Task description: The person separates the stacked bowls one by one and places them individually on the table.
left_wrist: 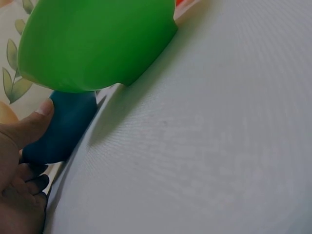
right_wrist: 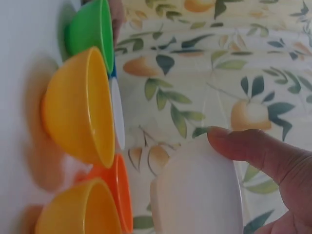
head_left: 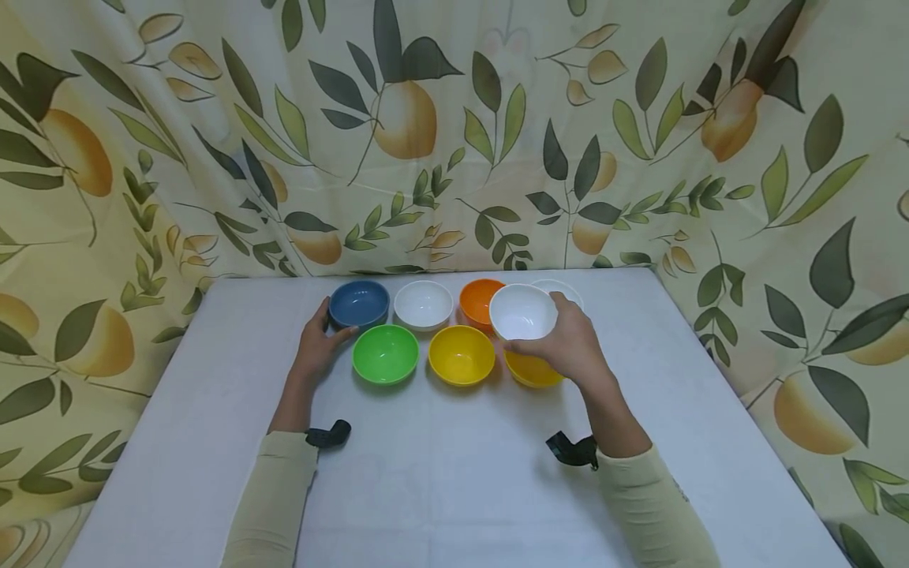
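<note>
My left hand (head_left: pixel 317 345) is at the left end of the back row, thumb and fingers around the side of a blue bowl (head_left: pixel 359 304). In the left wrist view the thumb lies against the wall of that blue bowl (left_wrist: pixel 73 127). My right hand (head_left: pixel 570 341) pinches a white bowl (head_left: pixel 524 312) by its rim, thumb at the near side and fingers at the far side. This bowl is held up off the table, over the right part of the rows. The right wrist view shows the white bowl (right_wrist: pixel 197 190) tilted on its side relative to the camera, under the thumb.
The back row also has a white bowl (head_left: pixel 424 305), an orange bowl (head_left: pixel 477 300) and another white bowl (head_left: pixel 568 289), partly hidden. In front stand a green bowl (head_left: pixel 386 354), a yellow bowl (head_left: pixel 461 356) and a second yellow bowl (head_left: pixel 533 371). A patterned curtain (head_left: pixel 440 197) hangs behind the table.
</note>
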`<state>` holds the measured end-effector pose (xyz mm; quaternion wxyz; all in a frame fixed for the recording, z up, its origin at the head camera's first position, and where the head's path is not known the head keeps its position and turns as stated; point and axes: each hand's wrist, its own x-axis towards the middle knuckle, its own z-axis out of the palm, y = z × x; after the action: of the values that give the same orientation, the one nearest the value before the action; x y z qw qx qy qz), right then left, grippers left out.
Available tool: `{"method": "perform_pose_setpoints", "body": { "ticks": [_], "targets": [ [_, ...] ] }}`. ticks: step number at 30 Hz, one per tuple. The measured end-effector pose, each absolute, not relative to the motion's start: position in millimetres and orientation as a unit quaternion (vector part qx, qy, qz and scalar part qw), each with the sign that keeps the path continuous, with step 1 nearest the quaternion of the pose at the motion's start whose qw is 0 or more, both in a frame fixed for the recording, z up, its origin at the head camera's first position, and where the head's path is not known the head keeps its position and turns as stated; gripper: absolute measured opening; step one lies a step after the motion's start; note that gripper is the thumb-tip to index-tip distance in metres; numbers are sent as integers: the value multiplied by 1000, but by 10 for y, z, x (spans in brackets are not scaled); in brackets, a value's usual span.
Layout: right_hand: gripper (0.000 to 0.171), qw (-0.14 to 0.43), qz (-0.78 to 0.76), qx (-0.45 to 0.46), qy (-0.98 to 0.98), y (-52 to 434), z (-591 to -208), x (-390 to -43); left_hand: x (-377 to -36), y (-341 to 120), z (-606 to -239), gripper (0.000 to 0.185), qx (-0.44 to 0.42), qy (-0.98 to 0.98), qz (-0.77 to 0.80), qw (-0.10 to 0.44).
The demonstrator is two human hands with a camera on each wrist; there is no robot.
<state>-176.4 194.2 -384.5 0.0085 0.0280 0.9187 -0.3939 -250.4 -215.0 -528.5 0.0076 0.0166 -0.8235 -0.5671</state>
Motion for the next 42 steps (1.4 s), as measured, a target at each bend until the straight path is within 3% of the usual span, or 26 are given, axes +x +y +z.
{"method": "perform_pose_setpoints", "body": {
  "ticks": [25,42],
  "targets": [
    [103,-20,-371,135,919,2753,-4064,-1638,-2510,-2167,-5297,101,17,-824,-567,3],
    [109,56,-343,209,914,3062,-4295,-1730,-2513,-2148,-5272,100,24,-829,-558,1]
  ]
}}
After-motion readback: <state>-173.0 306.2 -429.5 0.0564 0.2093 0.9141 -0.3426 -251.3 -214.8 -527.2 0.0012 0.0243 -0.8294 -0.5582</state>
